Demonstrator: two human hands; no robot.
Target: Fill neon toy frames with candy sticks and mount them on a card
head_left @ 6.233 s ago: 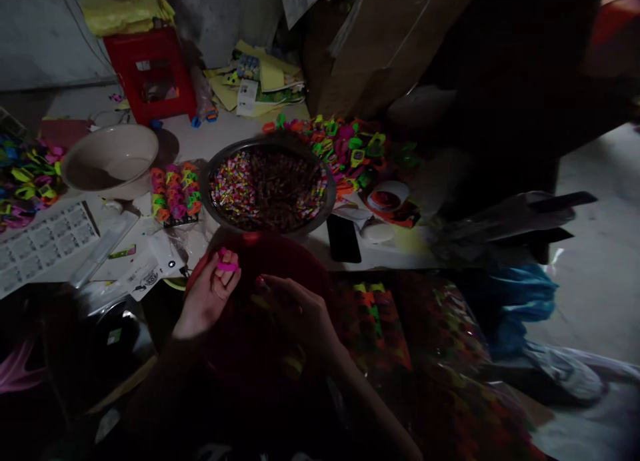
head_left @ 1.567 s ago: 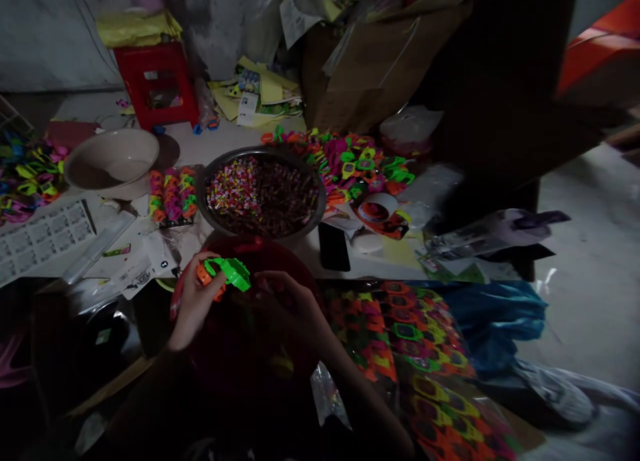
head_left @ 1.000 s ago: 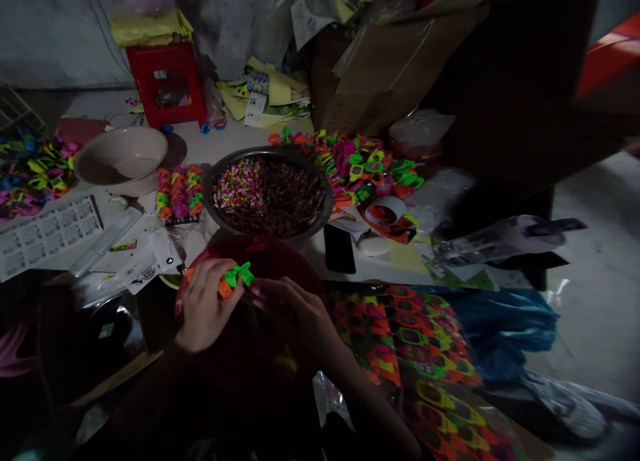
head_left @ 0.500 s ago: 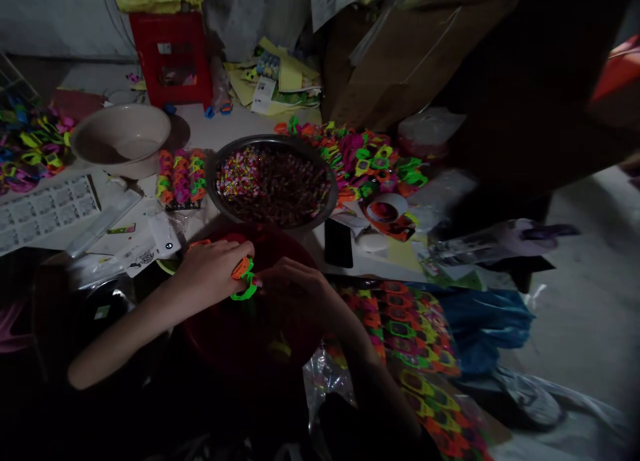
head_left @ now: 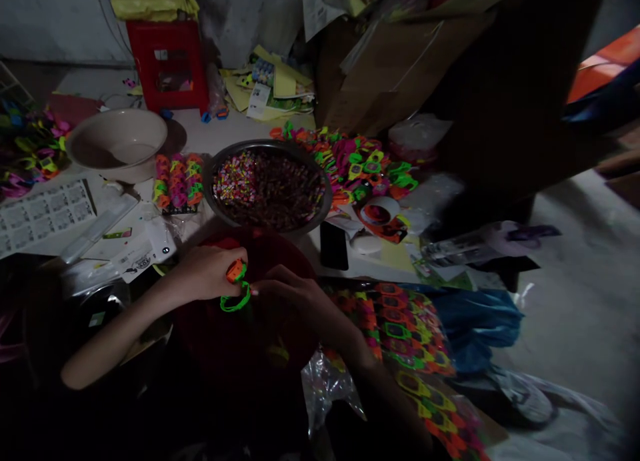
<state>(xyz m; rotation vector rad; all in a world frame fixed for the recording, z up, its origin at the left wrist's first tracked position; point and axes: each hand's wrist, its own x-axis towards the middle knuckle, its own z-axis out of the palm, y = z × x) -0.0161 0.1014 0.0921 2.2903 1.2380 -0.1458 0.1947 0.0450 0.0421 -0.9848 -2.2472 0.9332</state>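
Dim room, person seated at a low cluttered table (head_left: 210, 137), both hands over a red basin (head_left: 280, 247) at the near edge.

Left hand (head_left: 205, 274): fingers curled shut around a small toy watch (head_left: 235, 284), orange face at the fingertips, green strap looping down below the hand. Grip is firm on the face end.

Right hand (head_left: 290, 294): fingertips pinched together at the free end of the green strap, touching it; whether it truly clamps the strap or only touches, I cannot tell in this light. The two hands meet just above the basin's middle.

Watch position: held in air between both hands, over the basin, near its far rim.

Around:
- Metal bowl (head_left: 270, 187) just beyond the basin, filled with small multicoloured pieces.
- Beige bowl (head_left: 117, 141) far left of it.
- Row of coloured watches (head_left: 177, 184) between the two bowls.
- Loose heap (head_left: 360, 164) of neon watches right of the metal bowl.
- Phone (head_left: 333, 246) lying flat, right of the basin.
- Tape roll (head_left: 380, 211) beside the phone.
- Printed sheet (head_left: 43, 211) at the left edge.
- Bagged watches (head_left: 405, 327) at the person's right.
- Red stool (head_left: 167, 64) at the back.
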